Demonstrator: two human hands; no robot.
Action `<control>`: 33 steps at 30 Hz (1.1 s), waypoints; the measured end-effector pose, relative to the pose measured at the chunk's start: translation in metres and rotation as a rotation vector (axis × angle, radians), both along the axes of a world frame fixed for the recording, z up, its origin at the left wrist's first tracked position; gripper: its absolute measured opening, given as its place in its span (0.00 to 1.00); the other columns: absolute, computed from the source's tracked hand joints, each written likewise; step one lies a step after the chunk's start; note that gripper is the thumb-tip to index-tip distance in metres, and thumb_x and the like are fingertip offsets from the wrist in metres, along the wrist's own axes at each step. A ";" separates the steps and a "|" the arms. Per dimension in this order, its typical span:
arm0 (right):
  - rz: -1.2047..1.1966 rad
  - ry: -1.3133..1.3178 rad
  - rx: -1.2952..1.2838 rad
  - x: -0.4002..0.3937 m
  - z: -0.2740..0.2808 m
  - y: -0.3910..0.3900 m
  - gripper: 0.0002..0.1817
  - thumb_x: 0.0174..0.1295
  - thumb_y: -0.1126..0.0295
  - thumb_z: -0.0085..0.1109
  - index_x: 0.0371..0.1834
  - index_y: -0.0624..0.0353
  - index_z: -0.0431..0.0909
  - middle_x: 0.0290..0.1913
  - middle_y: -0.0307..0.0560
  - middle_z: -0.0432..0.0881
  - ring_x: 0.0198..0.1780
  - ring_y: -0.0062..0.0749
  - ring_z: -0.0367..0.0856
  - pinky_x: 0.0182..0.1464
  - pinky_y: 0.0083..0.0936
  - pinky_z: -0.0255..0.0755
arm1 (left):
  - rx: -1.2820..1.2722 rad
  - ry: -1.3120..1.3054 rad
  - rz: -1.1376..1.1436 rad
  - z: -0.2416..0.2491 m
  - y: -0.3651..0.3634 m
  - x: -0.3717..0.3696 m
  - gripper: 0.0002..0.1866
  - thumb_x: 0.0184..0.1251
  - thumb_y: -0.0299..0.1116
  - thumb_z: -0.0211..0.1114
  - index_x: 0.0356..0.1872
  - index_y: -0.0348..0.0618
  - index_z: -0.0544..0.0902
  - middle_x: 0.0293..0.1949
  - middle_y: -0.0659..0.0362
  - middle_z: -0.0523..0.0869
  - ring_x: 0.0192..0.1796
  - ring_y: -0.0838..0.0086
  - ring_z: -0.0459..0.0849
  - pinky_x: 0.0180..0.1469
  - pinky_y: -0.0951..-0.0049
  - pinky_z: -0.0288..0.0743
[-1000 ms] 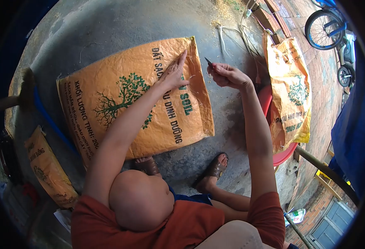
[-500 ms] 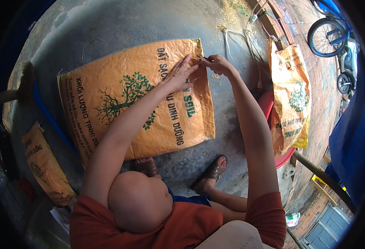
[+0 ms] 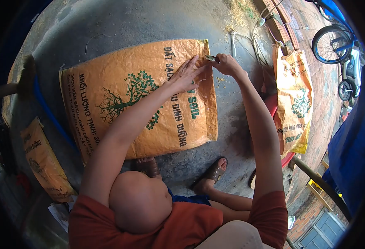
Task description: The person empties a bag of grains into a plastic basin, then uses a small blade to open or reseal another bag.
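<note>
Clearly, the big sack [image 3: 132, 91] lies flat on the floor [image 3: 124, 29], filling the middle and upper left of the frame. Its long axis runs left to right, rising slightly toward the right. The printed tree [image 3: 128, 97] is turned sideways, roots to the left and crown to the right, and the lines of lettering run from top to bottom of the frame.

The left hand [image 3: 184, 76] rests on the upper right part of the sack, fingers spread and clenching nothing. At the sack's upper right corner, the right hand [image 3: 229, 66] is closed around a small knife [image 3: 210, 58], whose blade points left; whether the edge is in the plastic, I cannot tell.

One second ago the right hand and knife were apart from the sack, off its right edge; now they are at the corner. The left hand is on the sack in both views, and the sack still lies flat.
</note>
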State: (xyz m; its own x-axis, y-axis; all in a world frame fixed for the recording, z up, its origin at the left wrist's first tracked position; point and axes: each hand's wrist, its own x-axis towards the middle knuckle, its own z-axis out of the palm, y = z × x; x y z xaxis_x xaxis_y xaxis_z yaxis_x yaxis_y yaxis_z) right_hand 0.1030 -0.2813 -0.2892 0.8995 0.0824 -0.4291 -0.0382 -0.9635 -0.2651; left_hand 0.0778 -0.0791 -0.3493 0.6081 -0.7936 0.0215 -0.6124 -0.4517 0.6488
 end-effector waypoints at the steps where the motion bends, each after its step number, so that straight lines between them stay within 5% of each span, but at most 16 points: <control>1: -0.003 0.038 -0.027 0.000 0.001 -0.002 0.23 0.54 0.52 0.54 0.32 0.66 0.74 0.21 0.56 0.76 0.24 0.45 0.77 0.29 0.33 0.69 | 0.008 -0.004 0.000 0.001 0.000 0.000 0.36 0.49 0.40 0.64 0.61 0.48 0.59 0.66 0.49 0.36 0.68 0.58 0.41 0.67 0.64 0.44; 5: -0.073 0.153 -0.008 0.003 0.021 0.008 0.26 0.53 0.48 0.53 0.31 0.66 0.75 0.21 0.54 0.77 0.24 0.43 0.77 0.29 0.33 0.69 | 0.040 0.000 -0.014 0.002 -0.001 0.000 0.37 0.48 0.40 0.63 0.62 0.50 0.59 0.66 0.46 0.34 0.68 0.56 0.39 0.67 0.65 0.43; 7: -0.204 0.334 0.095 0.006 0.028 0.012 0.29 0.50 0.44 0.54 0.34 0.65 0.76 0.29 0.57 0.79 0.34 0.46 0.78 0.36 0.34 0.70 | 0.039 -0.008 0.006 0.002 -0.001 -0.001 0.36 0.50 0.40 0.64 0.62 0.50 0.59 0.66 0.50 0.36 0.68 0.58 0.41 0.67 0.64 0.44; 10: -0.066 0.121 0.114 0.009 0.002 0.003 0.27 0.51 0.46 0.54 0.34 0.64 0.76 0.30 0.56 0.79 0.35 0.44 0.78 0.37 0.32 0.70 | 0.071 -0.007 0.003 0.003 -0.002 0.000 0.37 0.49 0.40 0.64 0.63 0.53 0.57 0.66 0.49 0.36 0.68 0.58 0.42 0.67 0.64 0.45; 20: 0.052 0.035 0.260 0.012 -0.015 -0.013 0.20 0.57 0.54 0.51 0.39 0.63 0.75 0.31 0.53 0.80 0.32 0.36 0.77 0.36 0.29 0.69 | 0.048 -0.026 0.002 -0.003 -0.003 0.001 0.40 0.47 0.41 0.64 0.64 0.58 0.55 0.66 0.48 0.36 0.68 0.57 0.44 0.67 0.64 0.45; 26: -0.098 0.233 0.292 0.013 0.009 0.005 0.23 0.59 0.50 0.48 0.37 0.62 0.75 0.18 0.41 0.72 0.18 0.21 0.68 0.19 0.21 0.63 | 0.090 -0.012 -0.017 -0.007 -0.005 0.002 0.40 0.49 0.42 0.62 0.64 0.61 0.52 0.66 0.45 0.33 0.68 0.56 0.40 0.67 0.64 0.41; 28: -0.131 0.337 0.307 0.015 0.011 0.009 0.23 0.60 0.48 0.46 0.31 0.60 0.74 0.15 0.34 0.65 0.14 0.15 0.61 0.12 0.17 0.54 | 0.051 -0.098 -0.012 -0.015 -0.005 0.002 0.41 0.48 0.44 0.63 0.64 0.59 0.52 0.66 0.44 0.36 0.68 0.55 0.41 0.67 0.64 0.42; 33: -0.196 0.408 0.414 0.018 0.019 0.005 0.22 0.59 0.47 0.46 0.28 0.58 0.72 0.14 0.30 0.62 0.14 0.13 0.57 0.12 0.15 0.49 | 0.073 -0.057 -0.008 -0.004 -0.004 0.002 0.41 0.49 0.44 0.62 0.65 0.63 0.51 0.66 0.44 0.34 0.68 0.55 0.40 0.67 0.64 0.41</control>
State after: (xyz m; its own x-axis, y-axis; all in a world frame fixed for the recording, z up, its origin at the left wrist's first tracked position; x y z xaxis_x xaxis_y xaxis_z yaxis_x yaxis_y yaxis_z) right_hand 0.1208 -0.2766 -0.2707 0.6845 0.1654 -0.7101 -0.3820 -0.7482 -0.5425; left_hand 0.0795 -0.0828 -0.3531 0.6010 -0.7993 -0.0024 -0.6511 -0.4912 0.5786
